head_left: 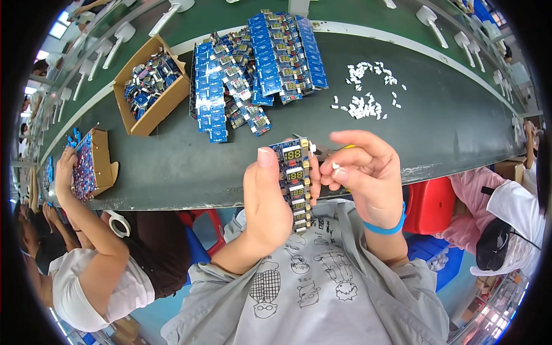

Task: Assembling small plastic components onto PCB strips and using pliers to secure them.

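Strip of circuit boards: one, held upright in the picture before the chest; its displays face the viewer, and its lower end extends past the near table edge.
Left hand: clamped on the strip, thumb along its left edge, fingertips showing at its right edge.
Right hand: just right of the strip; thumb and a fingertip are together on one small white part, which stands apart from the strip.
Displays: at least five down the strip; the lowest are too foreshortened for a sure count.
Loose white parts: two scattered clusters beyond the right hand, too many to count.
Board stacks: several overlapping strips, blue backs and display faces both showing; exact number uncertain.
Cardboard boxes: two at left, the larger box holding boards, the smaller box beside a co-worker's hand.
Yellow object: one, mostly hidden behind the right hand.
Table: dark surface spans from the strip to the stacks and right of the white clusters; its near edge curves beneath both hands.
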The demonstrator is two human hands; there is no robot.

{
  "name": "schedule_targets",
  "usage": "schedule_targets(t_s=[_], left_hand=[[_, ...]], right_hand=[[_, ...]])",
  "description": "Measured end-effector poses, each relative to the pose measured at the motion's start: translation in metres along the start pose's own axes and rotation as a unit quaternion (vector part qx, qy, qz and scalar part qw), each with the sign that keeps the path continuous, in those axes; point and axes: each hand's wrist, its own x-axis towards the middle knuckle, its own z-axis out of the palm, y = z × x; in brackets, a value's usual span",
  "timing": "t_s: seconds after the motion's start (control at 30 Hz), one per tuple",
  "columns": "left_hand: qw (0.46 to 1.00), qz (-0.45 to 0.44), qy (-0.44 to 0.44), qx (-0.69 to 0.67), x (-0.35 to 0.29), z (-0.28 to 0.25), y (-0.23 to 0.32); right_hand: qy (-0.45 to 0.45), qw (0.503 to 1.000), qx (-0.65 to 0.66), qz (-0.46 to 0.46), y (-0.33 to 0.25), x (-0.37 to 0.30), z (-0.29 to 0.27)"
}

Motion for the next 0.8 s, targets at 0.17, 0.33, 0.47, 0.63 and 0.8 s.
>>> schedule_targets(t_s=[0.17,0.33,0.47,0.63,0.8], left_hand=[[0.992,0.102,0.012,0.072,-0.001,0.004,-0.002],[0.977,0.150,0.001,0.149,-0.002,0.005,-0.005],[0.963,0.176,0.032,0.203,-0.001,0.008,-0.006],[0.961,0.221,0.000,0.165,0.000,0.003,-0.008],[0.959,0.228,0.006,0.168,0.000,0.004,-0.010]], right_hand=[[-0.015,0.998,0.050,-0.019,0.013,-0.005,-0.008],[-0.026,0.974,0.212,0.067,0.022,-0.010,-0.001],[0.016,0.966,0.229,0.115,0.023,-0.013,0.004],[0.039,0.968,0.217,0.116,0.025,-0.015,0.007],[0.046,0.971,0.209,0.110,0.028,-0.017,0.006]])
